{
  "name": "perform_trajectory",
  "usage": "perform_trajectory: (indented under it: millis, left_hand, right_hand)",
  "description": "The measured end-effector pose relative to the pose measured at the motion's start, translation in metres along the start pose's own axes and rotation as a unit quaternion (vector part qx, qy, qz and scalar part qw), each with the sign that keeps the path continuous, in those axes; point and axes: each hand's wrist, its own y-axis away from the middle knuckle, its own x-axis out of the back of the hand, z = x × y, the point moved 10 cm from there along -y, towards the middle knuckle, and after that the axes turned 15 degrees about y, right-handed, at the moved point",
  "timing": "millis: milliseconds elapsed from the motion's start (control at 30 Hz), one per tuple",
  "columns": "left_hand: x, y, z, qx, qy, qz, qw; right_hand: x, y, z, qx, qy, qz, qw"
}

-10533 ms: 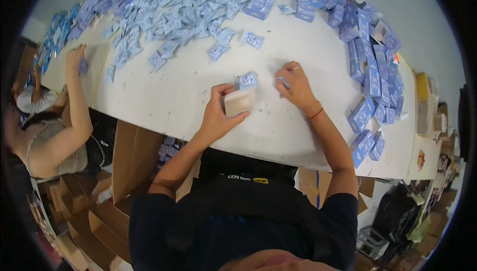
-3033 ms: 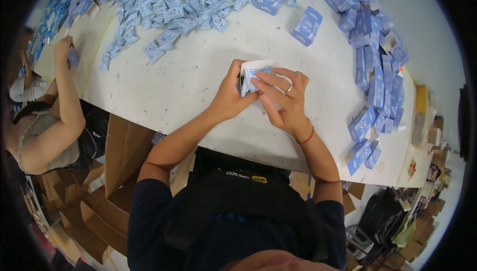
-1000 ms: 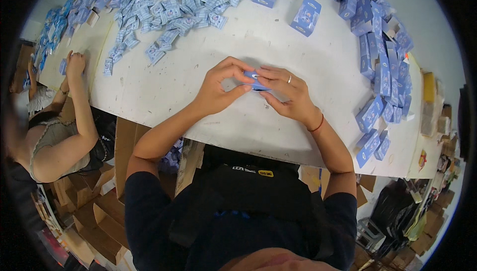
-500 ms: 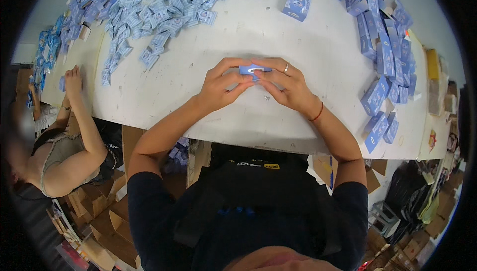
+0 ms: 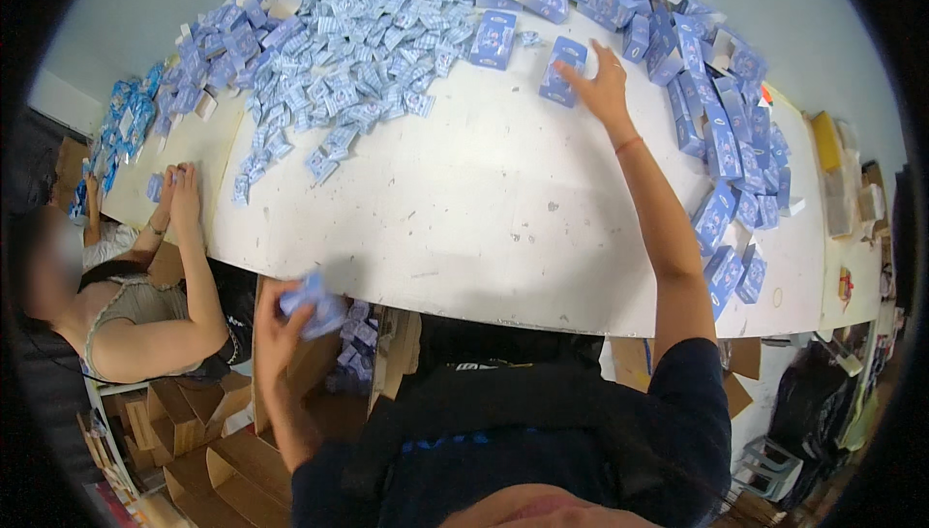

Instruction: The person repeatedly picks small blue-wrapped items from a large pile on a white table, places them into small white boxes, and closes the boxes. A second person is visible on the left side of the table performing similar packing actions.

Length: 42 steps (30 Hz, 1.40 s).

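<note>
My left hand (image 5: 274, 320) is below the near edge of the white table (image 5: 484, 209), closed around a small blue box (image 5: 314, 303) held over the cardboard cartons. My right hand (image 5: 602, 81) is stretched far across the table with fingers spread, resting on a flat blue box (image 5: 561, 71) near the far side. A second blue box (image 5: 494, 39) lies just left of it. A large heap of small blue sachets (image 5: 339, 54) covers the far left of the table.
Folded blue boxes (image 5: 721, 141) are piled along the table's right side. A person sits at the left with both hands (image 5: 179, 187) at the table edge. Brown cardboard cartons (image 5: 194, 431) stand on the floor under the table.
Both hands were together at the table's near middle on a blue box. Now my left hand has dropped below the table edge with the box, and my right has reached to the far side.
</note>
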Motion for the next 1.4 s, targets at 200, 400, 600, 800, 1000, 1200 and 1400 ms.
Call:
perform_trajectory:
  millis: [200,400,600,800,1000,1200,1400]
  left_hand:
    - [-0.025,-0.021,0.035,-0.157,-0.109,-0.059,0.980]
    - [-0.218,-0.097,0.039,-0.299,-0.121,-0.094,0.942]
    - [-0.175,-0.143,-0.020,-0.107,0.199,-0.014,0.974]
    - [-0.145,-0.130,-0.036,-0.145,0.129,-0.039,0.980]
    - [-0.129,-0.128,-0.032,-0.151,0.156,-0.022,0.976]
    - [-0.168,-0.118,-0.038,-0.066,0.078,-0.108,0.989]
    - [-0.173,-0.111,-0.027,-0.178,-0.002,-0.091,0.980]
  right_hand:
    - [-0.090,0.022,-0.014,-0.089,-0.180,-0.269,0.942]
    - [0.063,0.122,-0.168,0.060,-0.272,-0.077,0.957]
    - [0.100,0.109,-0.222,0.057,-0.626,-0.033,0.777]
    - [-0.085,0.050,-0.282,0.283,-0.074,-0.197,0.936]
    - [-0.085,0.116,-0.247,0.360,-0.013,-0.191,0.913]
    - [0.034,0.106,-0.169,0.352,-0.146,-0.181,0.907]
    - [0.021,0.132,-0.146,0.297,-0.144,-0.213,0.920]
